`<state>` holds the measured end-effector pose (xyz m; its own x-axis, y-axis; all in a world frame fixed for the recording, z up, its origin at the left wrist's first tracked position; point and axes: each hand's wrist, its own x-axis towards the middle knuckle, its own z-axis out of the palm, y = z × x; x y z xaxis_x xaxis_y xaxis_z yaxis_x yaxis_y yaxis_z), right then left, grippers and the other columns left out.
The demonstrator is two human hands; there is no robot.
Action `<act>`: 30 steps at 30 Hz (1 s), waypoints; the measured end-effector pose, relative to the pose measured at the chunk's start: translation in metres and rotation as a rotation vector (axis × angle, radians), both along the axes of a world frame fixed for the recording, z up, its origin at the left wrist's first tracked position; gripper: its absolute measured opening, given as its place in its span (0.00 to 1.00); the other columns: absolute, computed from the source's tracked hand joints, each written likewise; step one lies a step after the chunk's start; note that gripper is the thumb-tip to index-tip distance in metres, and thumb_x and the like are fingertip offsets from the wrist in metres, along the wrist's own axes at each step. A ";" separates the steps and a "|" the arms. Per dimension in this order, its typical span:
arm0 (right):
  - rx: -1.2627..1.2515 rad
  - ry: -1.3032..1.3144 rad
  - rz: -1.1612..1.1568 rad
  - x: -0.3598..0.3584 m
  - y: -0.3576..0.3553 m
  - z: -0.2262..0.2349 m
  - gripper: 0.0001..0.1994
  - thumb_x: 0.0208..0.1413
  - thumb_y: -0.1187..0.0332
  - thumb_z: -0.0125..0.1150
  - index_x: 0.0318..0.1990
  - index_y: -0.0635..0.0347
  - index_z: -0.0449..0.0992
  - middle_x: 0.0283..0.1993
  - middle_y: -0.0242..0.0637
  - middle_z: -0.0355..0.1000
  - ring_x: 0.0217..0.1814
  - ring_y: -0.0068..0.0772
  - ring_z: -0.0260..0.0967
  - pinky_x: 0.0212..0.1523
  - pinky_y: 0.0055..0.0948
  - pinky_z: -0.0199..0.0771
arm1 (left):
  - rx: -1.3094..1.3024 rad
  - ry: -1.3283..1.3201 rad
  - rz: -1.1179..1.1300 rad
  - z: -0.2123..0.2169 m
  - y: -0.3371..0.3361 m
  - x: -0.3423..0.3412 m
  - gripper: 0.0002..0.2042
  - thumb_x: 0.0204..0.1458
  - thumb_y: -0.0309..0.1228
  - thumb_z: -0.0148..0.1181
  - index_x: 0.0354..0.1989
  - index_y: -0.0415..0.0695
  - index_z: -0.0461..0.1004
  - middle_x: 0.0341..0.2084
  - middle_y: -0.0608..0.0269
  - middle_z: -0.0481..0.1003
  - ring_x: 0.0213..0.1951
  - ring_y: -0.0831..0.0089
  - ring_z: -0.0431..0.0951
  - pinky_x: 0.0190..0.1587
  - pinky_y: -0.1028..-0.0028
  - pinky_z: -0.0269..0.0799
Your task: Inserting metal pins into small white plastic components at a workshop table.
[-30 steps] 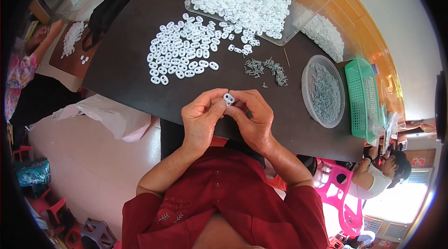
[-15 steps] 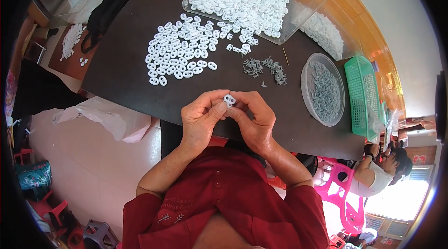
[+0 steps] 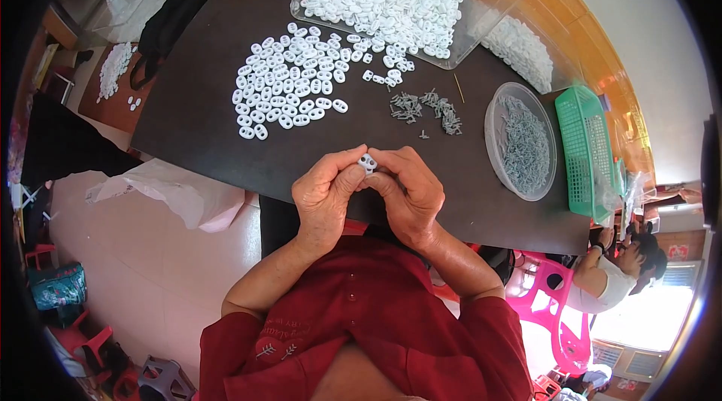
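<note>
Between my two hands, just over the table's near edge, is a small white oval plastic piece with two dark holes [image 3: 367, 162]. My left hand [image 3: 328, 194] pinches it from the left with thumb and forefinger. The fingers of my right hand [image 3: 408, 194] close on it from the right, and the thumbs hide its lower part. Beyond my hands to the left lies a spread of like white two-holed pieces [image 3: 289, 81]. A small heap of short grey pins [image 3: 406, 106] lies beyond my right hand.
A clear bin [image 3: 298, 6] of white parts lies tipped at the table's far side, loose parts spilling out. On the right stand a round tub [image 3: 553, 149] of grey pins and a green basket [image 3: 573, 153]. A thin stick [image 3: 459, 88] lies nearby. Another person [image 3: 605, 281] sits at right.
The white piece has tilted slightly in my fingers, and its lower part is more covered. Both hands stay in nearly the same place. The view has shifted a little.
</note>
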<state>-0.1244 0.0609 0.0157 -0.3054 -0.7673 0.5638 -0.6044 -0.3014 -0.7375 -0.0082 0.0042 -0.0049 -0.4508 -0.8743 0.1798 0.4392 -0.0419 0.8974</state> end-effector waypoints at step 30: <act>0.024 -0.075 -0.004 0.008 -0.003 0.003 0.13 0.45 0.82 0.61 0.41 0.68 0.74 0.34 0.38 0.72 0.29 0.26 0.66 0.30 0.22 0.68 | -0.062 -0.023 0.081 0.009 0.000 0.002 0.10 0.57 0.24 0.52 0.45 0.35 0.73 0.29 0.66 0.71 0.30 0.83 0.68 0.33 0.84 0.66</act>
<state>-0.1165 0.0579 0.0182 -0.3494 -0.7793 0.5202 -0.5481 -0.2804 -0.7880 -0.0067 0.0046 0.0037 -0.3839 -0.8955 0.2254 0.4180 0.0491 0.9071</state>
